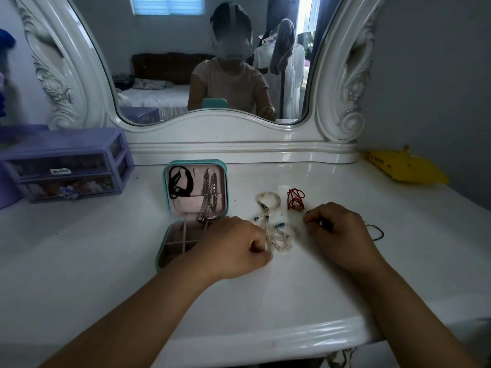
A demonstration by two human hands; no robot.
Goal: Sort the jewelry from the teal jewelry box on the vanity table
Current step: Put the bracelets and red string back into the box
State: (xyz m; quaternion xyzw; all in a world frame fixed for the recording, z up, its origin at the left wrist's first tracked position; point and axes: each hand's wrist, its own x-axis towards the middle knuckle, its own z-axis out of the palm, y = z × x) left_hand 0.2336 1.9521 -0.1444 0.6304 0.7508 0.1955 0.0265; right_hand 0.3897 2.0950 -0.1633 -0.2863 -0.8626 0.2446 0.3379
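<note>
The teal jewelry box (166, 245) lies open on the white vanity table (265, 293). Its pink lid holds a black cord (180, 181) and silver chains (210, 193). My left hand (233, 248) is closed beside the box's right edge, its fingertips on a strand of clear beads (279, 239). A clear bead bracelet (268, 199) and a red cord bracelet (295, 199) lie beyond. My right hand (334, 229) pinches a thin dark cord (376, 231) that trails out to its right. What my left fingers hold is hidden.
A purple drawer organiser (66, 166) stands at the left. A yellow packet (403, 167) lies at the back right. The carved white mirror frame (239, 134) rises along the back. A few loose small beads (256, 218) lie between the box and the bracelets.
</note>
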